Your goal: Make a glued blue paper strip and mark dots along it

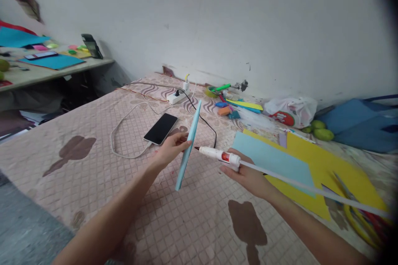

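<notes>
Near the middle, my left hand (172,148) pinches the edge of a light blue paper piece (189,145), which stands on edge, seen almost side-on. My right hand (248,176) is closed around a white glue gun (219,155) with a red part on its side. The gun's dark tip points left and is a little apart from the paper. A long pale glue stick (289,180) runs out of its back end over my right wrist. A black cord reaches toward the gun.
A phone (161,128) with a white cable lies left of my left hand. Behind are a power strip (178,97), tape rolls and clay blocks. On the right lie yellow sheets (336,161), a light blue sheet (273,157), scissors (346,190), a plastic bag (290,112) and green fruit.
</notes>
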`<state>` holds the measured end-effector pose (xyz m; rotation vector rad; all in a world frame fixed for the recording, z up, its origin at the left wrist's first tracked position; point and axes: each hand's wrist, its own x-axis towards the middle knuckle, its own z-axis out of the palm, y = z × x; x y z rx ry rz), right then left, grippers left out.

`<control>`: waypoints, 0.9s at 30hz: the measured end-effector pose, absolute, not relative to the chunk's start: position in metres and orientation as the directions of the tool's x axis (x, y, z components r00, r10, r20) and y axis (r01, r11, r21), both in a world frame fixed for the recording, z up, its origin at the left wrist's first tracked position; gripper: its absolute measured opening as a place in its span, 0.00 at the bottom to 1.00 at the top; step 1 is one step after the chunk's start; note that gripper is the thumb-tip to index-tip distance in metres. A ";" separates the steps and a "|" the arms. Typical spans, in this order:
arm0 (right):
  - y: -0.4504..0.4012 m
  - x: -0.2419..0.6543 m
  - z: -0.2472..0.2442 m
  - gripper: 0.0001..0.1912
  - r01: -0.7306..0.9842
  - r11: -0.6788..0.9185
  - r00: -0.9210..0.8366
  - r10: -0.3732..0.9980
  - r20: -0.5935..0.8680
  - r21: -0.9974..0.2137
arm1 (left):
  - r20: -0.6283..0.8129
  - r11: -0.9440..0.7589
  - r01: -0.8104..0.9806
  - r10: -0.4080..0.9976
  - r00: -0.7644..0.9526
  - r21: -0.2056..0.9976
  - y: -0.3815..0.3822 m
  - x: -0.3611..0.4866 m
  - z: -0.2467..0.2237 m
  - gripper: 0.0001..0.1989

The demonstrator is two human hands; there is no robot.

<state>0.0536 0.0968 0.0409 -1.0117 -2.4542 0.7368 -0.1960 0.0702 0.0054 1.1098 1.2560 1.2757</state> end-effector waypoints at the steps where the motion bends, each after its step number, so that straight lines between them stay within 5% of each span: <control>1: 0.096 0.053 0.041 0.10 0.526 0.610 -0.673 0.725 0.150 -0.593 | -0.018 0.015 -0.035 0.996 -0.092 0.999 0.070 -0.196 0.005 0.18; 27: 0.084 0.051 0.031 0.07 0.541 0.645 -0.671 0.718 0.186 -0.539 | 0.158 -0.118 0.423 0.986 -0.060 0.898 0.075 -0.192 0.007 0.13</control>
